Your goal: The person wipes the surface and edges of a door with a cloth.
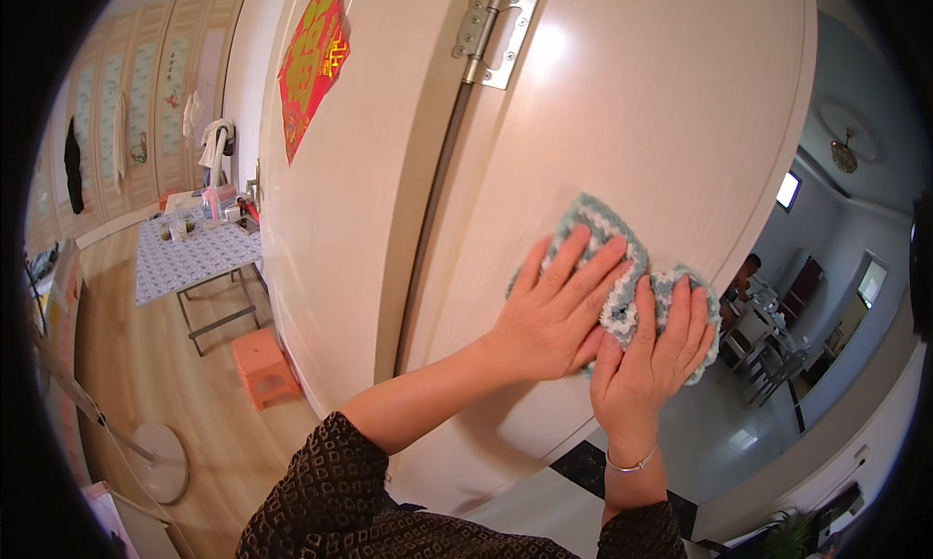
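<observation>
Both my hands lie on a teal-and-white crocheted cloth (pixel 623 304) against the pale wooden door frame panel (pixel 641 121). My left hand (pixel 561 304) presses its left part with fingers spread. On its right part rests my right hand (pixel 649 347), fingers slightly apart, a thin bangle (pixel 633 464) on the wrist. Between the hands the cloth is bunched into a fold. Above and to the left of them a metal hinge (pixel 496 38) joins the panel to a pale door (pixel 350 194), which bears a red diamond-shaped paper decoration (pixel 315 67).
At left stand a folding table (pixel 157 275) with jars and bottles, an orange plastic stool (pixel 261 358) and a round white stand base (pixel 160 464). Through the opening at right, a person (pixel 745 275) is by a dining table with chairs (pixel 780 362). A plant (pixel 787 536) is at lower right.
</observation>
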A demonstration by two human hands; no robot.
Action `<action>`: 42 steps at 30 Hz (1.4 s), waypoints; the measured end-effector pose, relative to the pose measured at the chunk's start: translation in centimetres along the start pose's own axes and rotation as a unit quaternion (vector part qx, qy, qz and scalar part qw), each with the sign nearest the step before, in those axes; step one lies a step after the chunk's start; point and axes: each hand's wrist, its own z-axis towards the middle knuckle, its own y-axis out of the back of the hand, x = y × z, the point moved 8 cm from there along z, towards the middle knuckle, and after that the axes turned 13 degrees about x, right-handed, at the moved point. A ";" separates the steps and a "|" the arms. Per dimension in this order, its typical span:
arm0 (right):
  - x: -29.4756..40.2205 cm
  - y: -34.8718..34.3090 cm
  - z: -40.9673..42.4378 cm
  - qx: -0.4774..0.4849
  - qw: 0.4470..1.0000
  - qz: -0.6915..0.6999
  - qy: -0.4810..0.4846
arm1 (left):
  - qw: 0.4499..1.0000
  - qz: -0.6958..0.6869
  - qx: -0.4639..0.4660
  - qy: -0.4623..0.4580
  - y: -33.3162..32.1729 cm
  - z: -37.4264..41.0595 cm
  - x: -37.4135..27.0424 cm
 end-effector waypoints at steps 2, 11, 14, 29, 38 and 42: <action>0.9 -0.4 0.1 0.026 1.000 -0.006 -0.006 | 0.999 -0.002 -0.030 -0.020 0.0 -1.0 0.0; 6.6 -3.0 1.0 0.038 0.989 0.116 -0.078 | 0.998 0.023 -0.060 0.001 4.1 -4.0 3.2; 9.1 -3.8 3.2 0.002 0.977 0.207 -0.054 | 0.988 0.116 -0.098 0.027 7.5 -4.3 5.6; 18.6 -13.2 7.2 -0.052 0.864 0.498 0.048 | 0.987 0.074 0.029 0.140 4.9 -13.0 17.5; 24.4 -21.5 -9.3 0.042 0.894 0.441 0.059 | 0.959 0.044 0.211 0.185 -2.6 -33.6 15.3; 25.7 -22.4 -13.1 0.080 0.911 0.398 0.067 | 0.949 0.031 0.250 0.191 -3.4 -37.4 13.8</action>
